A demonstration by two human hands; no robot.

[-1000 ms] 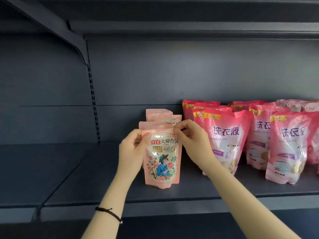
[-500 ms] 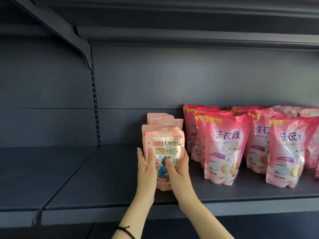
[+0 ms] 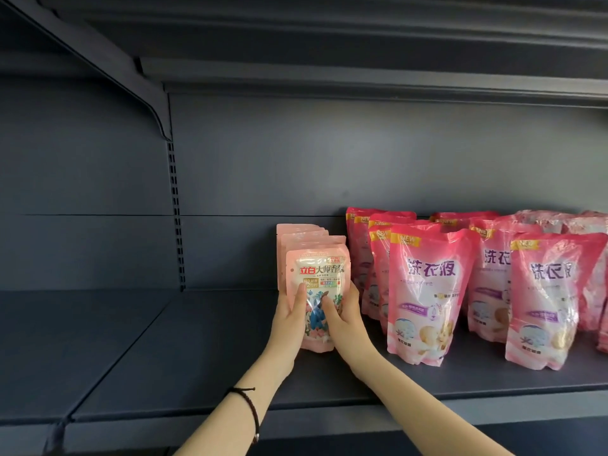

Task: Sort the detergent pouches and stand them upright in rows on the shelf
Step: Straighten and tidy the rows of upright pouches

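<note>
Left hand (image 3: 289,319), right hand (image 3: 345,319): fingers grip the front small pouch (image 3: 320,274), squaring it upright, I judge, on the shelf (image 3: 197,357). Larger pouches (image 3: 427,291) at 3 o'clock.

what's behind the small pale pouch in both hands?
A row of matching pale pouches, only their top edges showing. The small pale pouch, the left hand and the right hand cover their fronts and bases, so the count is unclear. Behind them, the back panel.
</note>
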